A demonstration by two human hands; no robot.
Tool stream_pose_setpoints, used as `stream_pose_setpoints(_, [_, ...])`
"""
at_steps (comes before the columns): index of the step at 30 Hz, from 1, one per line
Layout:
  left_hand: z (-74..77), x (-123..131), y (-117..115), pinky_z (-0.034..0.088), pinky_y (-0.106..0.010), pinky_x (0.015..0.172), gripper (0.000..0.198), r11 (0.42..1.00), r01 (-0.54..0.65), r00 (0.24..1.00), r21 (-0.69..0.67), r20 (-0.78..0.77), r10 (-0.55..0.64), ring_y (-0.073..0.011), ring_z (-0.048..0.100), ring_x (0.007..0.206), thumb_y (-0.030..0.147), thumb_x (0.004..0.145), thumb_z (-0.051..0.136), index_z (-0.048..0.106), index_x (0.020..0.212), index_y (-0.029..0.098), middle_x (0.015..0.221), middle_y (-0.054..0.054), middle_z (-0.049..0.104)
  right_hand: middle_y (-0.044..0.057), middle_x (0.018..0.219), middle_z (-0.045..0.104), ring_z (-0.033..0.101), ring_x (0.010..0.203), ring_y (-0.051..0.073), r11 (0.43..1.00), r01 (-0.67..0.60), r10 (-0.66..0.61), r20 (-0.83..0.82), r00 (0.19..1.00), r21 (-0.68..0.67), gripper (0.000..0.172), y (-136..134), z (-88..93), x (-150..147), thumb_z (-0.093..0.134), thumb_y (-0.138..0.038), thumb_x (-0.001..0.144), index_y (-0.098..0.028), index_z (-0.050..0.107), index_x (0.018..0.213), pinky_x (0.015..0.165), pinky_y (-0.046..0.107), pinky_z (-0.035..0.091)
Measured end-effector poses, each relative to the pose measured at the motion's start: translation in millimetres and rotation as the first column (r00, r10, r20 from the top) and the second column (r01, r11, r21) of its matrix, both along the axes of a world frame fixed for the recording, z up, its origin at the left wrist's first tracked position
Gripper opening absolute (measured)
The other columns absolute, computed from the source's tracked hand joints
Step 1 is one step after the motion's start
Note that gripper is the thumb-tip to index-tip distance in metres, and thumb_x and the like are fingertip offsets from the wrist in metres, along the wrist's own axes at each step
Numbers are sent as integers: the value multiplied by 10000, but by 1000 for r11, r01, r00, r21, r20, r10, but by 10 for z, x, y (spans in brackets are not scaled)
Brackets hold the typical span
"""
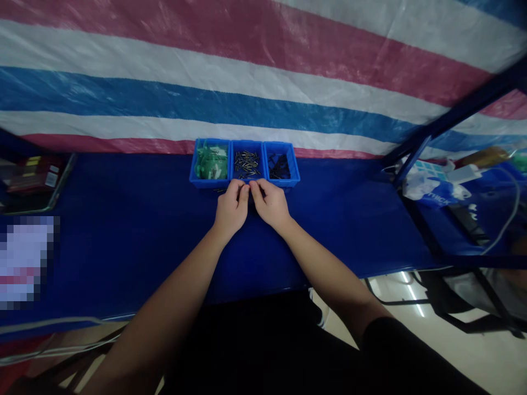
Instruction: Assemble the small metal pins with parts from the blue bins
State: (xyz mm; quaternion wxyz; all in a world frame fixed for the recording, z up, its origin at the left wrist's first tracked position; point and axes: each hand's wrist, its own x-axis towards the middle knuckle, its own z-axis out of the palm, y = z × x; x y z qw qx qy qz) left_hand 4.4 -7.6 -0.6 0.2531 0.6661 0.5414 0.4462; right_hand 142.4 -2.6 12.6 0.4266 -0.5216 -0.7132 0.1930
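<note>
Blue cloth covers the table [123,247], whose near edge runs just in front of the person's body and whose far edge meets a striped tarp [263,71]. Open cloth lies wide to the left and right of the hands. Three bins stand side by side at the far middle: left bin [196,176] with green pieces, middle bin [247,179] with small dark metal pins, right bin [293,174] with black pieces. Two hands rest just near of the middle bin, touching at the fingertips. Left hand [231,209] and right hand [270,205] have fingers curled and pressed together; they seem to pinch something small between them, but it is too small to identify. A few loose pins [220,190] lie on the cloth beside the left hand. At far left sits a tray [61,184] of boxes. At right, a dark frame post [415,151] bounds the table; beyond it lie a bag [428,189] and a cable [508,214].
</note>
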Motion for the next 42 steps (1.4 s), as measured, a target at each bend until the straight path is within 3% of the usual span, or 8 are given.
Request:
stream_pose_setpoints(4, [12, -15, 8, 383, -239, 600, 317, 999, -30, 999, 34, -22, 31, -117, 573, 611, 449, 1004, 418, 590, 894, 205, 680, 9, 607, 28, 909, 691, 623, 753, 139, 997, -83, 83, -69, 994, -3, 237, -8, -17, -10, 472, -355, 989, -212, 620, 1107, 714, 284, 499])
stream_pose_setpoints(9, [10, -15, 6, 352, -245, 559, 381, 1000, -13, 1000, 21, -13, 14, -112, 520, 543, 469, 1009, 394, 552, 787, 204, 600, 17, 545, 11, 890, 660, 624, 764, 135, 991, -132, 131, -103, 986, -3, 315, -2, -27, -5, 484, -295, 976, -228, 536, 1280, 757, 292, 523])
stream_pose_setpoints(14, [-7, -13, 6, 359, -248, 562, 397, 1000, 1, 1000, -7, 31, -1, -116, 511, 539, 487, 1012, 376, 537, 779, 208, 586, 16, 530, 0, 823, 640, 603, 707, 122, 991, -130, 133, -91, 987, 43, 191, 37, -20, 35, 507, -329, 975, -211, 600, 1094, 715, 274, 502])
stream_pose_setpoints(18, [-12, -17, 11, 375, -248, 566, 376, 1000, -12, 999, -28, 39, 13, -120, 527, 554, 486, 1011, 375, 538, 813, 211, 603, 15, 540, 20, 859, 672, 618, 739, 131, 989, -140, 143, -64, 988, 38, 230, 38, -11, 38, 478, -383, 995, -208, 625, 978, 716, 270, 486])
stream_pose_setpoints(25, [-21, -2, 20, 443, -241, 602, 249, 999, 3, 991, -52, 134, 4, -118, 584, 569, 439, 988, 452, 526, 1113, 236, 645, 38, 595, 13, 766, 660, 606, 671, 134, 993, -111, 109, -38, 993, -32, 313, 28, -37, 39, 410, -425, 1025, -207, 621, 948, 649, 268, 467])
stream_pose_setpoints(29, [-40, 3, 24, 429, -241, 593, 239, 998, 37, 993, -57, 117, -30, -116, 583, 573, 433, 1001, 422, 538, 1044, 228, 652, 27, 599, 11, 766, 664, 610, 670, 136, 995, -88, 87, -12, 996, -43, 319, 29, -52, 39, 410, -427, 1024, -210, 629, 946, 641, 266, 462])
stream_pose_setpoints(35, [-57, -11, 45, 400, -239, 594, 263, 999, -39, 998, -30, 56, 41, -121, 583, 615, 446, 1001, 419, 545, 994, 215, 694, 8, 613, 30, 916, 702, 641, 775, 144, 996, -92, 92, -34, 995, 3, 268, 29, -47, 16, 466, -414, 1000, -215, 644, 1024, 725, 276, 493])
stream_pose_setpoints(42, [-35, -17, 51, 373, -237, 567, 367, 998, -69, 997, 5, 45, 69, -115, 549, 579, 477, 1004, 404, 536, 798, 203, 630, 11, 577, 28, 931, 694, 654, 822, 149, 990, -140, 141, -59, 988, 22, 217, 34, -60, 6, 500, -314, 970, -216, 597, 1138, 771, 296, 526])
